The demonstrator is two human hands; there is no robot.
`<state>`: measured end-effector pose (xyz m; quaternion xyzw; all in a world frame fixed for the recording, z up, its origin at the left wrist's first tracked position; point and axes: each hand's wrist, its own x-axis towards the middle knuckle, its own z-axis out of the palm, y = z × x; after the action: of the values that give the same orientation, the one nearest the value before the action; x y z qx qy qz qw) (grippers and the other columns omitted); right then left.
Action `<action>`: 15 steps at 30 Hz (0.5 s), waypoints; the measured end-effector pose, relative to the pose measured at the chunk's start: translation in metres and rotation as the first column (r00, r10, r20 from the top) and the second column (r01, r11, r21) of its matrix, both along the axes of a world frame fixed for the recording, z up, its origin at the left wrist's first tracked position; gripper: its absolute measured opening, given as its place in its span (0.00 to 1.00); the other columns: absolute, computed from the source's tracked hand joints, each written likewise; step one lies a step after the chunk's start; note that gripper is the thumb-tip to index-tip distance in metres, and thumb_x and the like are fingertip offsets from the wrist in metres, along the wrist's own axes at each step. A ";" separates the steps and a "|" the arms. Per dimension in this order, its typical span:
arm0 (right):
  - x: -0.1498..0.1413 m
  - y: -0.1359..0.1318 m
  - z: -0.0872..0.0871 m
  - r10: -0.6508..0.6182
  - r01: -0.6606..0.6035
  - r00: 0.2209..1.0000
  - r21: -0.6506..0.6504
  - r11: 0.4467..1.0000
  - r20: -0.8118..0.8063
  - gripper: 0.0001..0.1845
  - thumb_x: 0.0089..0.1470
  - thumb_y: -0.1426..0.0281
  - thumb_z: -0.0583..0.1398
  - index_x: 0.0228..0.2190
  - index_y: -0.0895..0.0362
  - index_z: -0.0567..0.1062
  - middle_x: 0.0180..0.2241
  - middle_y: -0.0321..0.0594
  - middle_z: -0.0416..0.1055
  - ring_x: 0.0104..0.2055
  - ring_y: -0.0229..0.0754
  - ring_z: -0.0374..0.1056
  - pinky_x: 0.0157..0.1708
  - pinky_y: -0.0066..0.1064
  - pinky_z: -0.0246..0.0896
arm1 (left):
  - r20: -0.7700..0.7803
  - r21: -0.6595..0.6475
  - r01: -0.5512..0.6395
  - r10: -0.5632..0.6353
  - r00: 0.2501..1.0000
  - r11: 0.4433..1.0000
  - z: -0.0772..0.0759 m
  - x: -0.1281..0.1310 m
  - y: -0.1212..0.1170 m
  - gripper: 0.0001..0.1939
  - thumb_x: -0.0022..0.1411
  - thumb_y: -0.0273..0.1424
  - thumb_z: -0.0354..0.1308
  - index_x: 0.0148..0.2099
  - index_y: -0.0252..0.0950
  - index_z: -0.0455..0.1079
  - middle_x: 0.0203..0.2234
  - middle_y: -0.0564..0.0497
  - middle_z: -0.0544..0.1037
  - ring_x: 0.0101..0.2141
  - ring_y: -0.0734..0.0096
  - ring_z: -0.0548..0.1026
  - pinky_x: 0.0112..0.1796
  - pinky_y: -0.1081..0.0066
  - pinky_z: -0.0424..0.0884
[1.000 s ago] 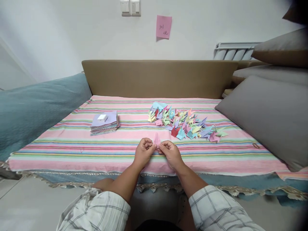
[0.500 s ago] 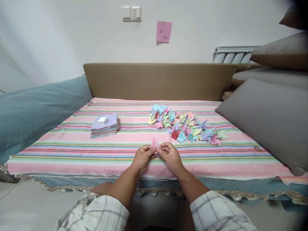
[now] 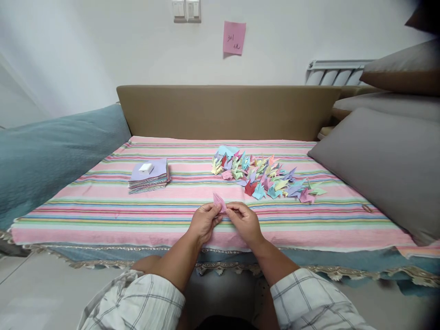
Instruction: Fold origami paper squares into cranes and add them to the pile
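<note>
A small folded piece of pink paper (image 3: 219, 201) is pinched between my two hands, just above the striped cloth. My left hand (image 3: 205, 222) grips its lower left side between thumb and fingers. On its lower right edge, the thumb and forefinger of my right hand (image 3: 245, 222) are closed. My fingertips hide the bottom of the paper. Beyond my hands, to the right, lies a pile of folded paper cranes (image 3: 259, 176) in many colours. To the left sits a stack of square paper sheets (image 3: 149, 178) with a small white block (image 3: 146, 168) on top.
The striped cloth (image 3: 85, 224) covers a sofa seat with a brown backrest (image 3: 220, 112). Grey cushions (image 3: 381, 169) are piled at the right, and a blue armrest (image 3: 62, 156) stands at the left. A small brown loop (image 3: 367, 208) lies near the cushion.
The pink paper has tilted to the left and turned between my fingers. My right hand's fingers have drawn closer together on it. The whole view has shifted slightly.
</note>
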<state>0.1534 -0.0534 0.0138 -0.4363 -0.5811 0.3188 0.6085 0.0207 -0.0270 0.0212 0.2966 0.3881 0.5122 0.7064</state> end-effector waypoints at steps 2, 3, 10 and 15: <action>0.000 0.000 0.001 -0.067 0.061 0.995 0.083 0.995 0.075 0.07 0.48 0.64 0.60 0.31 0.52 0.77 0.32 0.40 0.70 0.34 0.41 0.67 0.35 0.32 0.64 | -0.029 0.015 -0.035 0.035 0.999 0.999 0.000 0.002 0.000 0.18 0.33 0.35 0.72 0.25 0.31 0.70 0.18 0.55 0.72 0.21 0.82 0.70 0.25 0.80 0.69; 0.000 0.000 0.000 -0.084 0.073 0.992 0.108 0.991 0.096 0.07 0.47 0.65 0.61 0.30 0.52 0.77 0.31 0.40 0.70 0.34 0.41 0.66 0.34 0.32 0.64 | -0.040 0.027 -0.053 0.054 0.998 0.998 -0.001 0.003 0.001 0.18 0.32 0.35 0.72 0.25 0.31 0.70 0.18 0.56 0.72 0.21 0.82 0.70 0.26 0.80 0.69; -0.006 0.004 -0.010 -0.010 0.010 1.000 -0.045 0.999 0.005 0.10 0.46 0.65 0.62 0.34 0.53 0.74 0.27 0.37 0.70 0.26 0.37 0.64 0.29 0.30 0.62 | -0.096 0.127 -0.090 0.103 0.990 0.988 -0.005 0.007 0.001 0.16 0.34 0.36 0.71 0.22 0.32 0.71 0.16 0.57 0.71 0.20 0.81 0.67 0.25 0.78 0.64; -0.005 0.004 -0.008 0.071 -0.080 0.994 -0.114 0.990 -0.085 0.10 0.48 0.64 0.60 0.34 0.54 0.74 0.30 0.38 0.73 0.31 0.40 0.68 0.33 0.31 0.64 | -0.150 0.168 -0.039 0.064 0.987 0.985 -0.007 0.003 0.001 0.15 0.36 0.37 0.70 0.22 0.33 0.72 0.14 0.56 0.69 0.19 0.80 0.65 0.25 0.76 0.62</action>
<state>0.1480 -0.0494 0.0055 -0.4359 -0.5525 0.3926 0.5921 0.0239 -0.0263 0.0143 0.3825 0.4059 0.5361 0.6337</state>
